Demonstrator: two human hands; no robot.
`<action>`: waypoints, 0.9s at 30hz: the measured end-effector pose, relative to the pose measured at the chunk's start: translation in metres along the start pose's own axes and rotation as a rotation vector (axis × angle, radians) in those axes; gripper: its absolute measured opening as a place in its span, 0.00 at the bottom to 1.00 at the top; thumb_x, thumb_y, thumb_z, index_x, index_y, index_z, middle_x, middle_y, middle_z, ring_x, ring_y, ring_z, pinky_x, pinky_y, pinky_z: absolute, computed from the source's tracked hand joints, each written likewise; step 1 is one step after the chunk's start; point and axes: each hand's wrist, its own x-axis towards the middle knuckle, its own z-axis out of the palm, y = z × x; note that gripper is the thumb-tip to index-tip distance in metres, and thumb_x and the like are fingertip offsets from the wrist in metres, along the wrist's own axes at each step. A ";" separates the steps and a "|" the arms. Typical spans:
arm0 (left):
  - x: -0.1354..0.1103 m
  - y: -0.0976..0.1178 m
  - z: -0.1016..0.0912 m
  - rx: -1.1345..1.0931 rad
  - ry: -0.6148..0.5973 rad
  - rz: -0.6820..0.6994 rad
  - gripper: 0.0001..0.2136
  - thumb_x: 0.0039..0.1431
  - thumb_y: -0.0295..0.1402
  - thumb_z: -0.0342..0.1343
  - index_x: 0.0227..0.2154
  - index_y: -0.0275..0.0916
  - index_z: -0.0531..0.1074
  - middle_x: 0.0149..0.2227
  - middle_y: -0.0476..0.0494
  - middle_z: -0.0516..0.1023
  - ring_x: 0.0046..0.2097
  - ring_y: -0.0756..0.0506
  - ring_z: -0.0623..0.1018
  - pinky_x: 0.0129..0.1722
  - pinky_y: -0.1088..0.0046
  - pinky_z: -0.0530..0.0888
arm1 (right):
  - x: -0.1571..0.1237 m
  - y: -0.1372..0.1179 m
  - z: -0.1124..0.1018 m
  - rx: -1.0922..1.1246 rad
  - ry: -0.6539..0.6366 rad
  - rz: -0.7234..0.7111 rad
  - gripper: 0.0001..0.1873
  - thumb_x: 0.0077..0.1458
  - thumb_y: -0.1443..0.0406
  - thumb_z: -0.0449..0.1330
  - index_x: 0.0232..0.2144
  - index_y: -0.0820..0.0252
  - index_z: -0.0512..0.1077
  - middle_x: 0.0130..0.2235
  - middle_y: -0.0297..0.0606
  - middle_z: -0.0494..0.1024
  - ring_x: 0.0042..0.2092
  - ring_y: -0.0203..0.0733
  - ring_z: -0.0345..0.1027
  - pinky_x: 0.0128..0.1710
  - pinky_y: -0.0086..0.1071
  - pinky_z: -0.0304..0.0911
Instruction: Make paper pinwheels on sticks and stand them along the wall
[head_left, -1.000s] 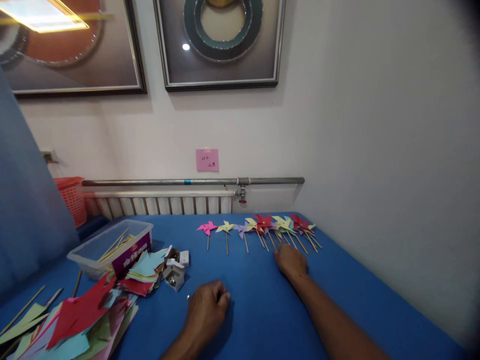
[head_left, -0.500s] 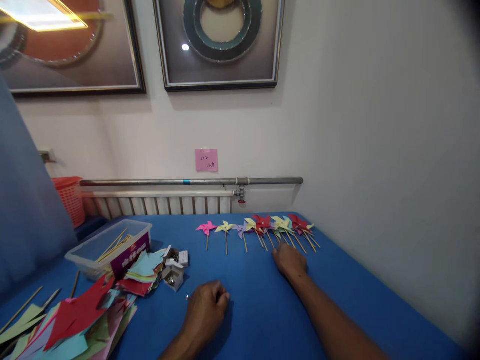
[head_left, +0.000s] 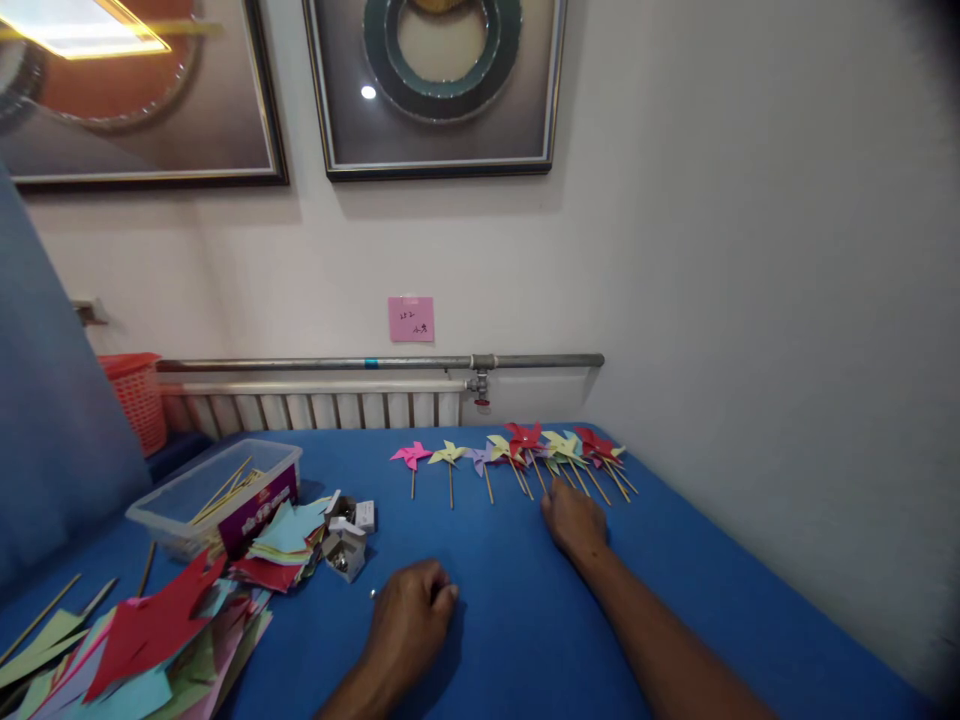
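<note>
My right hand [head_left: 574,522] is closed at the lower end of a thin stick, which carries a red paper pinwheel [head_left: 524,438]; the fingertips are partly hidden. Around that pinwheel lies a row of finished pinwheels, among them a pink pinwheel [head_left: 411,456], a yellow pinwheel [head_left: 448,454] and a purple pinwheel [head_left: 481,459]. My left hand [head_left: 411,622] rests on the blue table in a loose fist, with nothing showing in its fingers. Beside it lies a tiny shiny pin [head_left: 373,595].
Small open boxes [head_left: 345,550] with metal bits stand left of my left hand. Further left are cut coloured papers [head_left: 150,635] and a clear plastic tub [head_left: 281,460] holding sticks. A wall [head_left: 750,350] borders the table on the right.
My right hand and the red pinwheel have shifted slightly away from me, toward the back of the table. My left hand stays put.
</note>
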 end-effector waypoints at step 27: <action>0.000 0.000 -0.002 0.002 -0.005 0.011 0.09 0.59 0.33 0.51 0.25 0.38 0.72 0.27 0.50 0.76 0.32 0.49 0.73 0.32 0.73 0.58 | -0.004 0.003 -0.002 0.038 0.037 0.024 0.16 0.66 0.62 0.48 0.46 0.62 0.72 0.44 0.51 0.81 0.47 0.51 0.76 0.42 0.37 0.63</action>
